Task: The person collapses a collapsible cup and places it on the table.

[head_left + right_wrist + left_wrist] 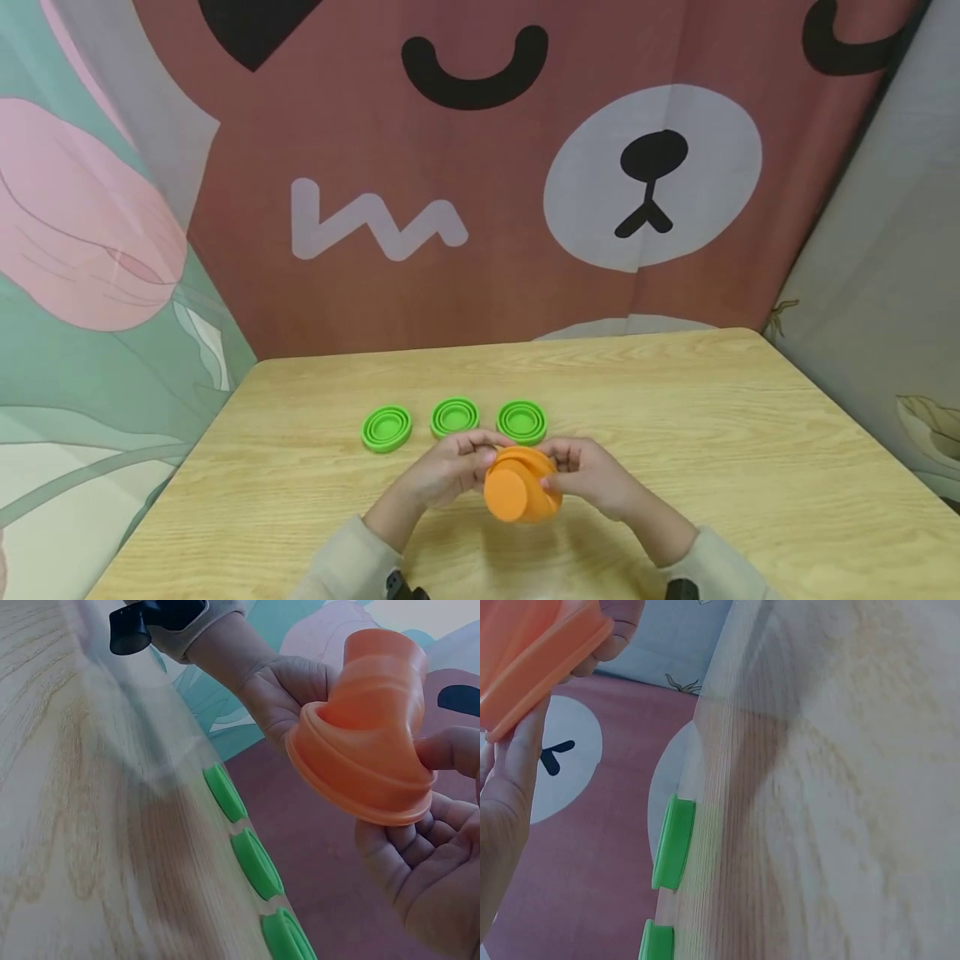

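Note:
An orange collapsible silicone cup point(507, 495) is held above the table between both hands. Its narrow base faces me in the head view, and part of its wall is folded in near the wide rim, as the right wrist view shows of the cup point(379, 720). My left hand point(448, 468) grips the rim on the left side with thumb and fingers. On the other side my right hand point(600, 477) pinches it, thumb on the wall and fingers at the rim. Beyond the hands lie three green collapsed cups point(387, 428), point(454, 414), point(522, 422) in a row.
The light wooden table point(712, 433) extends to both sides and has its far edge at a curtain point(375, 292) printed with a bear face. More patterned curtain point(82, 350) hangs along the left, and a pale one point(870, 275) along the right.

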`<action>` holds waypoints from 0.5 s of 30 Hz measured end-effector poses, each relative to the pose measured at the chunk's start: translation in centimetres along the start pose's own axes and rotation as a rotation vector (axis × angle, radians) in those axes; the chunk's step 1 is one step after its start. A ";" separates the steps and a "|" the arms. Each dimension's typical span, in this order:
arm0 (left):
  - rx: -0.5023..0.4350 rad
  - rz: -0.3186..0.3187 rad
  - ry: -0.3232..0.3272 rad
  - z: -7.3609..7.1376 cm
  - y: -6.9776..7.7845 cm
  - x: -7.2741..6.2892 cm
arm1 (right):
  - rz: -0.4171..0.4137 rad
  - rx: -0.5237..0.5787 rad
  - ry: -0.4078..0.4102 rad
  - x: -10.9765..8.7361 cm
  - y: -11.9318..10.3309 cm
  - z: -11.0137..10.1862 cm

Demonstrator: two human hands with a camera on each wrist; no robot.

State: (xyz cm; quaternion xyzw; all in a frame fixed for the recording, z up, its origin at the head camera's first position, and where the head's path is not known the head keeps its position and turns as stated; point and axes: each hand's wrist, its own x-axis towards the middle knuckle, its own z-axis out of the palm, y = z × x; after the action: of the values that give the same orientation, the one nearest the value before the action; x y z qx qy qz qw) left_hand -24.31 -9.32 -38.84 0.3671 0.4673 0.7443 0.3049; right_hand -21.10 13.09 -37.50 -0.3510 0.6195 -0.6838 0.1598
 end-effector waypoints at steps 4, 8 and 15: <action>0.019 0.041 0.022 -0.2 0.0 0.0 | 0.003 0.036 0.069 0.0 0.4 0.1; -0.009 0.121 0.048 0.0 0.0 0.1 | -0.053 0.154 0.103 -0.1 0.9 0.1; -0.132 0.182 0.132 0.3 0.3 0.2 | -0.174 0.336 0.027 -0.1 1.2 -0.1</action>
State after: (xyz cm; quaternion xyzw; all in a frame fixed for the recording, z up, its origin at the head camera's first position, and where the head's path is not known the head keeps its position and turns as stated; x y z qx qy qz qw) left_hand -24.21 -9.10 -38.39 0.3374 0.4011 0.8205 0.2282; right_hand -21.31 12.99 -38.64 -0.3624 0.4662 -0.7934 0.1481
